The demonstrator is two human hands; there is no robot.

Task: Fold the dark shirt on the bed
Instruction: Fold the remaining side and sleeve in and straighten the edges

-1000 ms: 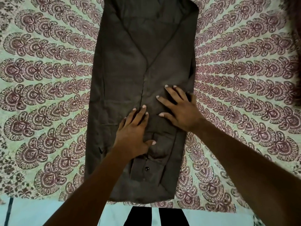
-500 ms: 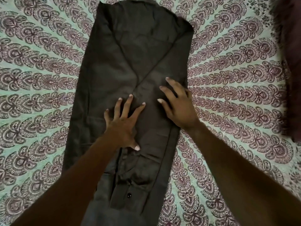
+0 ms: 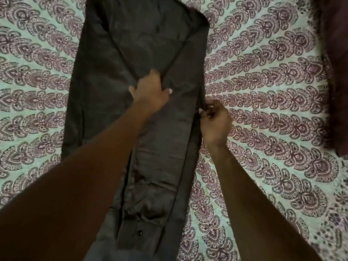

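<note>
Slippage first among the risks. Grips, with the left hand [image 3: 150, 89], a pucker of the long dark brown woven shirt [image 3: 113, 81] where two diagonal folds meet; fingers apparently curled into the cloth, though too blurred for certainty. Pinches, with the right hand [image 3: 214, 121], the shirt's edge just right of the left hand and nearer the body, thumb and fingers closed on it.

Shirt's place: flat on the bed [image 3: 263, 166] with its mint-green, maroon-paisley sheet, as a narrow strip from beyond the left hand to under both forearms. Likely to drag the tucked sleeves open if lifted unevenly, or to skew the crease if pulled harder on one side. Smooth cloth, probably prone to sliding.

Well right of the right hand, a dark maroon cloth [image 3: 337, 72], apart from the shirt. Down by the forearms, a small black button [image 3: 139, 232] on the placket. In the way, only the left forearm across the strip's lower part.
</note>
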